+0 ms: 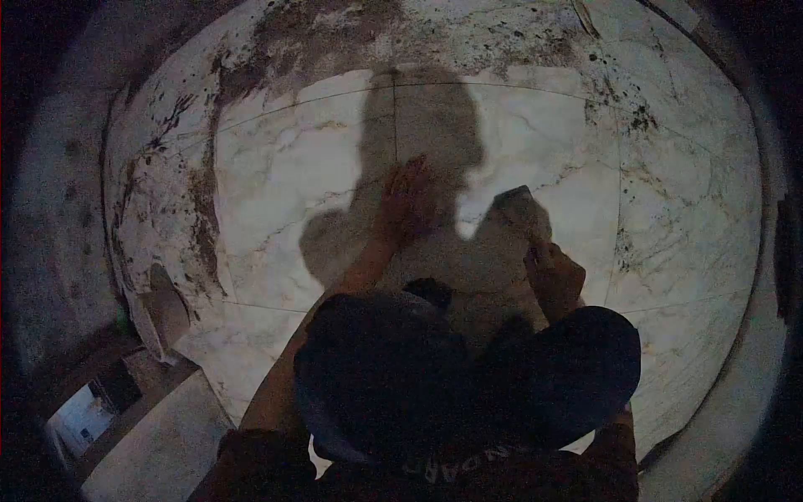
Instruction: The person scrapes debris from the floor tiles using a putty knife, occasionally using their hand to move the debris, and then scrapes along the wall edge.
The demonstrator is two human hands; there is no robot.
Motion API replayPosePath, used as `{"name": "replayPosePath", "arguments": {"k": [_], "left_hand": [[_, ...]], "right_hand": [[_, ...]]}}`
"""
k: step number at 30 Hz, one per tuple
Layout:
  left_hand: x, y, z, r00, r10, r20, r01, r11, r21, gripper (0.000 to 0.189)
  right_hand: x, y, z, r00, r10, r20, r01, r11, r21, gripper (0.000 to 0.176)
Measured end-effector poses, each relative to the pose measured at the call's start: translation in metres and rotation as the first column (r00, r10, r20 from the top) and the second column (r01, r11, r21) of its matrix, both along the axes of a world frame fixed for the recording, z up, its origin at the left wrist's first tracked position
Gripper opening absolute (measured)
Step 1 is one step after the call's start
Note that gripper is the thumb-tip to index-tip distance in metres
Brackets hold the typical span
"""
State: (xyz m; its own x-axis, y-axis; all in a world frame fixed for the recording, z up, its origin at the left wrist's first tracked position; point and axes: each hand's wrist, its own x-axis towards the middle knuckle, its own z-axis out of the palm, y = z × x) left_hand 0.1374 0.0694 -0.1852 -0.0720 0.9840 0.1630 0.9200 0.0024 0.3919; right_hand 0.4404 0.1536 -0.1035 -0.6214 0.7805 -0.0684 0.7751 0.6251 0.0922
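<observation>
Crouching over a marble-veined floor (pixel 268 184), a person (pixel 376 481) wears a dark shirt (pixel 468 464) with light lettering, and dark-clad knees (pixel 577 368) stick up in front. Off to the person's left, by the near corner, I notice a pale bluish thing (pixel 82 416), too dim to make out. Just past the right knee, the right hand (pixel 554 276) has its fingers closed around the near end of a flat tool (pixel 529 219), whose dark, straight end points away from the knees. The tool lies over the floor to the right of the left hand (pixel 407 186); whether its edge touches the tile I cannot tell. The left forearm (pixel 360 272) stretches out past the other knee, and that hand lies flat, fingers extended, apparently resting on the floor within the person's shadow (pixel 418 109). Farther out, dark smears (pixel 205 201) run along the left, black specks (pixel 640 115) dot the right, and a broad brownish stain (pixel 326 38) spreads across the far end.
</observation>
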Motion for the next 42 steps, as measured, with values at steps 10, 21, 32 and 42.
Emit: {"name": "replayPosePath", "arguments": {"k": [10,21,32,42], "left_hand": [[0.003,0.005,0.001,0.991,0.039,-0.127,-0.052,0.993,-0.106,0.054],[0.008,0.002,0.016,0.996,0.069,-0.06,-0.074,0.994,-0.084,0.064],[-0.001,0.0,-0.002,0.996,0.088,0.013,-0.088,0.992,0.094,0.054],[0.005,-0.001,-0.002,0.997,0.049,0.059,-0.055,0.993,0.1,0.05]], "right_hand": [[-0.086,0.093,-0.042,0.937,0.089,-0.338,-0.009,0.973,0.229,0.026],[-0.025,0.001,-0.029,0.902,0.025,-0.431,-0.045,0.998,-0.037,0.021],[-0.008,-0.002,-0.011,0.993,-0.025,-0.117,0.003,0.982,-0.186,0.022],[-0.123,0.089,-0.026,0.938,0.097,-0.333,-0.133,0.987,-0.086,0.02]]}}
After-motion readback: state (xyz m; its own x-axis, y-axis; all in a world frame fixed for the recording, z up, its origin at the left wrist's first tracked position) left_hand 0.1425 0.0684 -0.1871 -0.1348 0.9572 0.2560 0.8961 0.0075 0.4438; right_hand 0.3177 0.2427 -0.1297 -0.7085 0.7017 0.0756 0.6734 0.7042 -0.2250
